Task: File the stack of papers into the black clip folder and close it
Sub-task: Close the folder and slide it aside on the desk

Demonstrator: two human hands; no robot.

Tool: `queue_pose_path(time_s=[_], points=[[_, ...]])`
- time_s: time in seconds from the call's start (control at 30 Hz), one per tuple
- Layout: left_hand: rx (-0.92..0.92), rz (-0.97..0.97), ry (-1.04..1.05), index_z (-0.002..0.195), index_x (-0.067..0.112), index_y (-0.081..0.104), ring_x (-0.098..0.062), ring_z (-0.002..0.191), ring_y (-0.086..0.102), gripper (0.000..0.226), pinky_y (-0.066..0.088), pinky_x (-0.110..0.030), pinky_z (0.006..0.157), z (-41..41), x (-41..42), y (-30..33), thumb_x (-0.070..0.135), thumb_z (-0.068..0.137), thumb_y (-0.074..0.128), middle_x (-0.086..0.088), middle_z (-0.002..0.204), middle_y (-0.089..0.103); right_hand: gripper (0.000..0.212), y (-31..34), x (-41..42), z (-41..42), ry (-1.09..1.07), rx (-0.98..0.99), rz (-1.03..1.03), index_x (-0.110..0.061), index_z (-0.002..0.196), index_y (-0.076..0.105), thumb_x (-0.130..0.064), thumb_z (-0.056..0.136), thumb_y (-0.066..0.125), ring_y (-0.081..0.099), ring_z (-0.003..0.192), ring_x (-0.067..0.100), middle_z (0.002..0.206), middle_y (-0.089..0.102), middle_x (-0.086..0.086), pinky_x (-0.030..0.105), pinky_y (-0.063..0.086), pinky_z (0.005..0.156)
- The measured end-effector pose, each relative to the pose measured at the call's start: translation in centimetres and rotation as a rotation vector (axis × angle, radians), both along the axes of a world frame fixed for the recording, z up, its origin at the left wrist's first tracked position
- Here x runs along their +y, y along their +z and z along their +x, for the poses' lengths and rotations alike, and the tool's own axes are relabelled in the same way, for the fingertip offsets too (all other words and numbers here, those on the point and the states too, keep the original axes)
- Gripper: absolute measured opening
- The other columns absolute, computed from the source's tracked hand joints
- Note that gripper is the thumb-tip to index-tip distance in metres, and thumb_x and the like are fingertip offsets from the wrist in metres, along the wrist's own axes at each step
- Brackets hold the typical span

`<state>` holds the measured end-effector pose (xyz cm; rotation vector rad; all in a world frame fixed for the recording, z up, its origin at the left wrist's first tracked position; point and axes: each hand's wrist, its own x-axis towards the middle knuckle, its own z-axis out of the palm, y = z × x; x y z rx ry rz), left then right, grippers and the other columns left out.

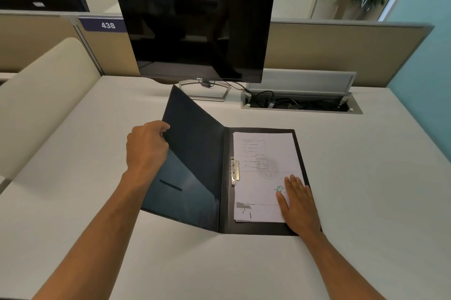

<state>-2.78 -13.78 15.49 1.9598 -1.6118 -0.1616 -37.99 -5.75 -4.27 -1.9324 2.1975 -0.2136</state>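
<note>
The black clip folder (pixel 192 165) lies on the desk with its left cover raised at a slant. My left hand (pixel 146 146) grips that cover's outer edge near the top. On the folder's right half rests the stack of papers (pixel 261 177), printed with text and some green marks. A metal clip (pixel 234 171) sits at the papers' left edge beside the spine. My right hand (pixel 299 204) lies flat, fingers together, on the papers' lower right corner and the folder's edge.
A dark monitor (pixel 195 33) on a stand is just behind the folder. To its right an open cable tray (pixel 300 104) is sunk into the white desk (pixel 366 177). Beige partitions (pixel 329 50) bound the back; a cream chair back (pixel 46 94) stands at the left.
</note>
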Motion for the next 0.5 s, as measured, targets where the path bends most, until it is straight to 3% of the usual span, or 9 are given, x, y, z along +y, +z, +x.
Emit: queue_pose_path(time_s=[0.13, 0.27, 0.37, 0.5], points=[[0.155, -0.035, -0.083, 0.112, 0.013, 0.071, -0.023, 0.104, 0.065, 0.024, 0.043, -0.034, 0.099, -1.8, 0.0, 2.3, 0.009, 0.089, 0.064, -0.007, 0.116, 0.069, 0.066, 0.1, 0.0, -0.2, 0.007, -0.027, -0.014, -0.018, 0.151, 0.011, -0.052, 0.095, 0.019, 0.005, 0.146, 0.013, 0.159, 0.009, 0.000, 0.034, 0.002, 0.120], [0.372, -0.092, -0.173, 0.100, 0.018, 0.074, -0.002, 0.081, 0.065, 0.016, 0.048, -0.017, 0.087, -4.4, 0.2, 3.5, 0.013, 0.086, 0.070, 0.002, 0.097, 0.073, 0.064, 0.1, 0.0, -0.4, 0.019, -0.052, -0.009, -0.018, 0.150, 0.012, -0.051, 0.097, 0.023, 0.004, 0.147, 0.014, 0.160, 0.009, 0.001, 0.033, 0.000, 0.120], [0.613, -0.152, -0.235, 0.096, 0.018, 0.074, -0.005, 0.082, 0.069, 0.014, 0.057, -0.025, 0.083, -6.7, 0.6, 3.3, 0.015, 0.083, 0.073, 0.005, 0.091, 0.073, 0.062, 0.4, 0.0, -0.7, 0.035, -0.102, -0.004, -0.018, 0.150, 0.016, -0.048, 0.098, 0.028, 0.006, 0.146, 0.015, 0.159, 0.011, 0.002, 0.033, 0.000, 0.119], [0.784, -0.150, -0.353, 0.117, 0.017, 0.063, -0.012, 0.097, 0.069, 0.031, 0.058, -0.030, 0.081, -10.3, 1.4, 1.8, 0.021, 0.087, 0.069, -0.002, 0.111, 0.069, 0.055, 1.2, 0.0, -1.1, -0.005, -0.329, 0.004, -0.014, 0.146, 0.031, -0.038, 0.098, 0.041, 0.015, 0.145, 0.017, 0.157, 0.020, 0.004, 0.032, 0.007, 0.119]])
